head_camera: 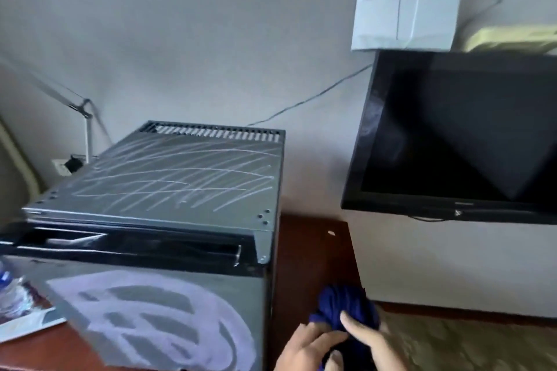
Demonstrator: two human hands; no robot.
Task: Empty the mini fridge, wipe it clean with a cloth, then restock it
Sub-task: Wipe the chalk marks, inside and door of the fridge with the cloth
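Note:
The mini fridge point(168, 190) stands at the left on a reddish-brown wooden surface point(310, 250), its grey top scratched and its door shut, with pale smears across the front. A bunched dark blue cloth point(343, 307) sits at the bottom of the view, just right of the fridge. My left hand point(304, 349) and my right hand point(373, 340) both grip the cloth from below. A plastic water bottle point(12, 292) shows at the far left edge, blurred.
A black flat screen point(458, 135) stands on a white cabinet point(452, 259) at the right. A white router point(407, 9) hangs on the wall above it. A desk lamp arm point(84, 117) and a wall socket point(61, 167) are behind the fridge. Papers point(27, 325) lie at the lower left.

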